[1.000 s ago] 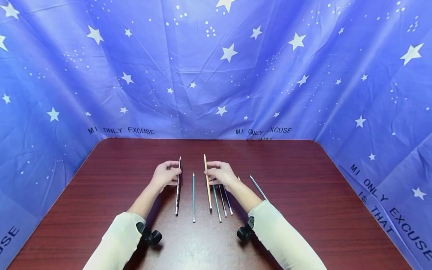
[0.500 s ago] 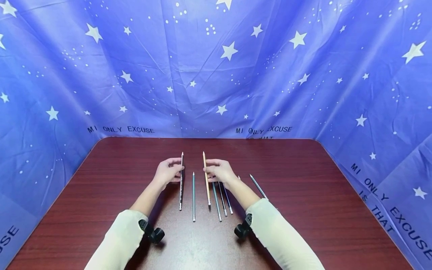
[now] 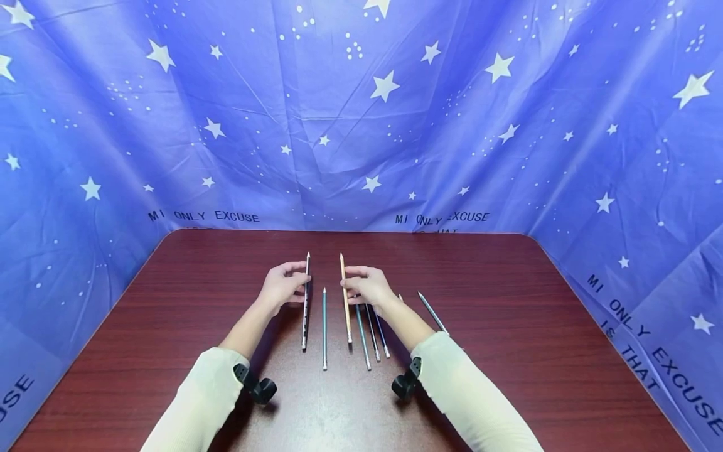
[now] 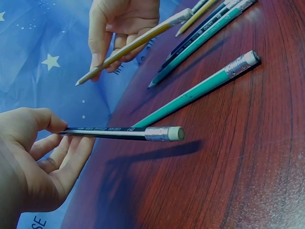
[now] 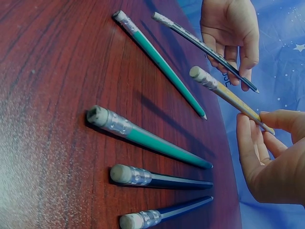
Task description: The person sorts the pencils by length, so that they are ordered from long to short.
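My left hand pinches a black pencil between thumb and fingers, its white eraser end toward me. A shadow below it in the left wrist view shows it raised off the table. Opposite, my right hand pinches a yellow pencil, also lifted, with its tip pointing away. Between the two hands a green pencil lies on the table. Under and beside the right hand lie another green pencil, a black pencil and a dark blue pencil.
Farther right, a dark pencil lies slanted, partly behind the right sleeve. The left wrist view shows part of another yellow pencil on the dark red wooden table. A blue star-patterned curtain surrounds the table's far and side edges.
My left hand has moved a little to the right and up with the black pencil, closer to the middle. The right hand, with the yellow pencil, has barely shifted.
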The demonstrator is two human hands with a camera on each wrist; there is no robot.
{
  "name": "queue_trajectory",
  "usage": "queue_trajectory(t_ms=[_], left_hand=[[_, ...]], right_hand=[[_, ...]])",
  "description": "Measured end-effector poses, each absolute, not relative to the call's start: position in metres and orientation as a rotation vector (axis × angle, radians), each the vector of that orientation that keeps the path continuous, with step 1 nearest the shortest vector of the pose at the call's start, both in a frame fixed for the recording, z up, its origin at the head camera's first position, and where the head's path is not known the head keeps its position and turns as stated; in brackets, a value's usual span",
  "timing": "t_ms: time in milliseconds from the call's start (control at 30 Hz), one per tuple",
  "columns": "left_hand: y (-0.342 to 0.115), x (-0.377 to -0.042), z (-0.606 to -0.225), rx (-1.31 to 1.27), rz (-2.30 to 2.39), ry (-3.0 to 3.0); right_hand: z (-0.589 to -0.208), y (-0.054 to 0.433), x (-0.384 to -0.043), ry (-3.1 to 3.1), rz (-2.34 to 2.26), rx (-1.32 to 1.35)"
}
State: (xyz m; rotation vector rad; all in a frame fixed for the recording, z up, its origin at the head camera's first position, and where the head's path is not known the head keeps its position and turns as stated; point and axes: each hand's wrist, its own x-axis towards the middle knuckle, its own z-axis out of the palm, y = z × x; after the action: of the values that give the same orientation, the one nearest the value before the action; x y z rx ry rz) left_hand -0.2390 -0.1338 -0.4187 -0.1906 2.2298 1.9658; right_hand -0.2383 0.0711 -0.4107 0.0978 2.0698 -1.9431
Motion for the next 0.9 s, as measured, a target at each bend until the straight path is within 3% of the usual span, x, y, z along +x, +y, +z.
queue_trajectory(t_ms=[900], left_hand=[[-0.141, -0.259, -0.409, -0.203, 2.043, 2.226]], right_hand=[[-0.411, 0.074, -0.238, 2.058, -1.960, 0.108]])
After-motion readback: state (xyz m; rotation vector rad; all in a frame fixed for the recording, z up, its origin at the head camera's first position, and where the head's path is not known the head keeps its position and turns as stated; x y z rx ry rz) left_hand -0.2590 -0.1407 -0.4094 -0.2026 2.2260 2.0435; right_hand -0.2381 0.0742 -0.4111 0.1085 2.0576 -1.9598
